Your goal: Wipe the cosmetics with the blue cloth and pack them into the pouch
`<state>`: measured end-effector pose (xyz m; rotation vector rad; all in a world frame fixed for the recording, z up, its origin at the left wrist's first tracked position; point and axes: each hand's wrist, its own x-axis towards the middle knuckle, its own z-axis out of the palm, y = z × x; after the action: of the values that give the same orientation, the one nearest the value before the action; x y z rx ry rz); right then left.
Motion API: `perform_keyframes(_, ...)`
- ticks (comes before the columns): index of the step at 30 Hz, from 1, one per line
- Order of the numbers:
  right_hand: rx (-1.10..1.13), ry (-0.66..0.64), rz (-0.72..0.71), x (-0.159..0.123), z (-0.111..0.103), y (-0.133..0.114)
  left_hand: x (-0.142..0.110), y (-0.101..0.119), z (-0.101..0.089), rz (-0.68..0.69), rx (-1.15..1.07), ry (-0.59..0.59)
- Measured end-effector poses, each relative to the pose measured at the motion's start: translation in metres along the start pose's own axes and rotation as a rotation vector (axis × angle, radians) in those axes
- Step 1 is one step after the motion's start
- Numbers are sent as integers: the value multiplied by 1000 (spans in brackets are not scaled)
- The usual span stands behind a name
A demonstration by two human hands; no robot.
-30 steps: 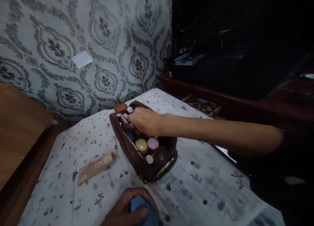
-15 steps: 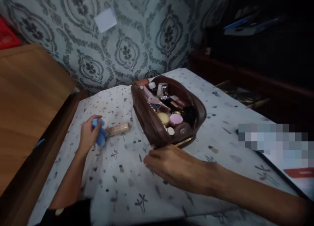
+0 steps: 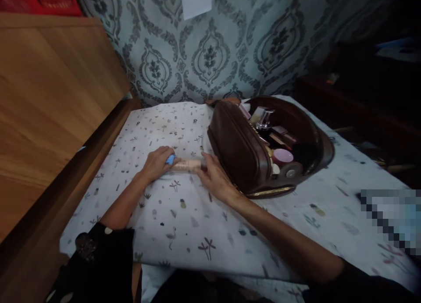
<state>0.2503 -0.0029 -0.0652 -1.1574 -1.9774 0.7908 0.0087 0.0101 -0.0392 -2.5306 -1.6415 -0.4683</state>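
Observation:
A beige cosmetic bottle (image 3: 188, 165) lies sideways between my two hands, low over the printed tablecloth (image 3: 164, 127). My left hand (image 3: 158, 165) is closed on a blue cloth (image 3: 170, 158), mostly hidden by the fingers, at the bottle's left end. At the other end, the thumb and fingers of my right hand (image 3: 215, 176) close around the bottle's cap end. Just right of that hand stands an open brown cosmetics bag (image 3: 241, 147). Inside it are a pink round container (image 3: 283, 156), a silver-capped bottle (image 3: 265, 118) and several other cosmetics.
A wooden panel (image 3: 59, 88) borders the table on the left, with a red basket (image 3: 42, 0) above it. Patterned wallpaper (image 3: 210, 57) rises behind. A blurred, dark-edged flat object (image 3: 391, 215) lies at the right edge.
My right hand has left the bag's front edge and moved left onto the bottle's cap end. The camera view has shifted left, so the bag appears farther right.

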Motion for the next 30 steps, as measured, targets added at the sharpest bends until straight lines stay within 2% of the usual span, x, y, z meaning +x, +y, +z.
perform_keyframes(3, 41, -119, 50, 1, 5, 6, -7, 4, -8, -4, -7, -17)
perform_keyframes(5, 67, -160, 5, -6, 6, 4, -10, 12, -12, -64, 30, -29)
perform_keyframes(9, 52, -109, -65, -19, 11, -3, -12, 54, -8, -144, 81, 88)
perform_keyframes(12, 30, -88, -27, -22, 11, -7, -12, 89, 7, -15, 47, 114)
perform_keyframes(14, 28, -79, -4, -21, 10, -9, -11, 98, 13, 27, 93, 66)
perform_keyframes(17, 49, -119, 18, -21, 6, -10, -12, 79, 13, 4, 136, 2)
perform_keyframes(22, 92, -142, 50, -22, 5, -9, -16, 14, 2, -199, 141, 9)
perform_keyframes(24, 103, -146, 60, -22, 5, -9, -18, -4, 0, -242, 124, 6)
perform_keyframes(26, 140, -139, 64, -23, 5, -9, -19, -13, 0, -259, 101, 0)
perform_keyframes(30, 336, -137, 138, -24, 6, -9, -20, -13, 1, -270, 67, 29)
